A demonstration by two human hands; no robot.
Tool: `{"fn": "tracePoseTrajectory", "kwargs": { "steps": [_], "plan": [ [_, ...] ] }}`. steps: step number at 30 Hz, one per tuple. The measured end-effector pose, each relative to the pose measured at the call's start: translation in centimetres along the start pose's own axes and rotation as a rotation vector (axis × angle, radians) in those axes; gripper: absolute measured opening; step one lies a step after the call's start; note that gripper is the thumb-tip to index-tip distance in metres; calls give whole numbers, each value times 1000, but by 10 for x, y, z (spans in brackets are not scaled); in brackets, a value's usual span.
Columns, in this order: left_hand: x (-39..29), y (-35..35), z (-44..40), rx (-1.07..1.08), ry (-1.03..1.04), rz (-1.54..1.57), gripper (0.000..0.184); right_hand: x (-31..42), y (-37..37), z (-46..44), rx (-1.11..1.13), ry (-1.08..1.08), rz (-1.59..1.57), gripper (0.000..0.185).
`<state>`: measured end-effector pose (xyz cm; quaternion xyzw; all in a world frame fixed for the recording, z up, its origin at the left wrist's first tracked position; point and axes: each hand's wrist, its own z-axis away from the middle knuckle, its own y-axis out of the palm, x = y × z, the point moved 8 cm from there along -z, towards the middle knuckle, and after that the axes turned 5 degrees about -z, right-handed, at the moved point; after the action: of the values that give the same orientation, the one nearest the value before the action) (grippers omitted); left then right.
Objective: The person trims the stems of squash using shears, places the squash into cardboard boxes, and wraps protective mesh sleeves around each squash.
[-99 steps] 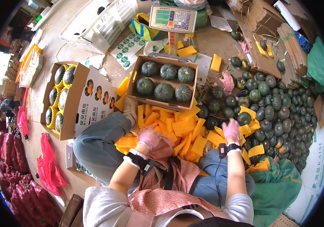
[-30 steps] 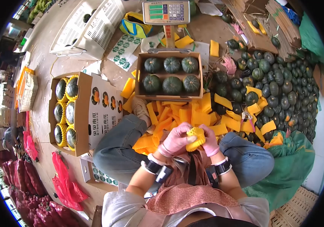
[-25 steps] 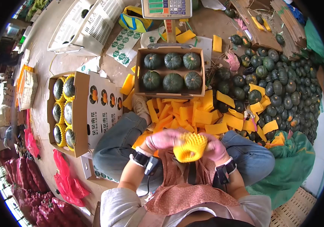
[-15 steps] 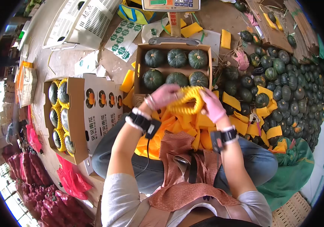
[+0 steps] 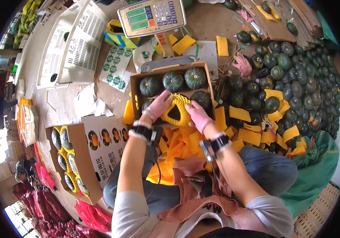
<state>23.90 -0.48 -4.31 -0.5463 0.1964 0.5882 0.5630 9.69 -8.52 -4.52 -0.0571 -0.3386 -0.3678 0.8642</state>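
Note:
A yellow foam net sleeve (image 5: 184, 116) is stretched into a ring between my hands, over the front middle of an open cardboard box (image 5: 209, 85). My left hand (image 5: 158, 107), in a pink glove, grips its left side. The pink-gloved right hand (image 5: 199, 117) grips the right side. Dark green shows through the sleeve's opening; whether it is seated around a squash, I cannot tell. Inside the box, three green kabocha squashes (image 5: 173, 81) line the back row. Another squash (image 5: 201, 99) sits at front right, and one at front left is partly behind my left hand.
The box rests on a scale with a display (image 5: 152, 18). At left stands a carton (image 5: 86, 162) of net-sleeved squashes. Loose squashes (image 5: 296, 79) are heaped at right. Yellow foam pieces (image 5: 249, 137) lie near my lap. A white crate (image 5: 74, 47) stands at back left.
Both hands and the foam sleeve have moved forward from the box's near edge to over its front row. The view has shifted, bringing more of the scale's display into sight.

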Motion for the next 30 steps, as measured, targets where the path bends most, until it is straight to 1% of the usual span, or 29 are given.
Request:
{"fn": "tracePoseTrajectory", "kwargs": {
  "steps": [2, 3, 4, 6, 7, 9, 10, 11, 14, 15, 16, 18, 19, 22, 23, 24, 26, 27, 28, 30],
  "plan": [
    [-28, 19, 17, -51, 20, 397, 21, 38, -26, 21, -228, -828, 612, 30],
    [-32, 36, 21, -67, 5, 618, 22, 54, -37, 39, -253, -860, 587, 29],
    [-20, 49, 22, -151, -8, 556, 24, 63, -47, 42, -238, -972, 611, 23],
    [-5, 65, 14, -249, 91, 252, 27, 64, -64, 32, -184, -1056, 664, 20],
    [-23, 61, 15, -276, 90, 331, 26, 71, -66, 31, -163, -1119, 647, 20],
    [-50, 56, 7, -272, 197, 383, 23, 77, -70, 31, -111, -1221, 606, 20],
    [-54, 54, 2, -278, 246, 408, 22, 77, -72, 26, -82, -1220, 556, 17],
    [-43, 53, -4, -309, 244, 376, 16, 75, -76, 22, -104, -1174, 529, 16],
    [-37, 47, -12, -434, 232, 325, 12, 81, -81, 9, -169, -1101, 452, 13],
    [-33, 44, -10, -523, 197, 340, 9, 82, -83, 5, -191, -1081, 427, 12],
    [-29, 42, -13, -560, 221, 405, 9, 81, -87, -5, -181, -1019, 393, 12],
    [-6, 46, -24, -561, 107, 565, 9, 77, -93, -28, -164, -889, 316, 11],
    [1, 49, -31, -531, 118, 664, 10, 77, -96, -36, -163, -833, 273, 12],
    [19, 68, -44, -364, -35, 1069, 11, 83, -99, -24, -305, -866, 373, 16],
    [17, 64, -43, -365, -60, 980, 12, 86, -99, -17, -428, -821, 510, 20],
    [6, 43, -31, -533, -16, 329, 15, 96, -97, 1, -554, -1031, 589, 21],
    [-31, 23, -8, -754, -48, -140, 18, 100, -97, 15, -699, -1115, 721, 19],
    [-45, 24, -1, -712, -12, -48, 20, 93, -97, 19, -586, -1078, 572, 17],
    [-66, 32, 2, -615, 203, 17, 28, 90, -91, 34, -545, -1120, 643, 16],
    [-87, 50, 8, -407, 314, -291, 41, 81, -69, 64, -502, -1249, 927, 22]
  ]
}}
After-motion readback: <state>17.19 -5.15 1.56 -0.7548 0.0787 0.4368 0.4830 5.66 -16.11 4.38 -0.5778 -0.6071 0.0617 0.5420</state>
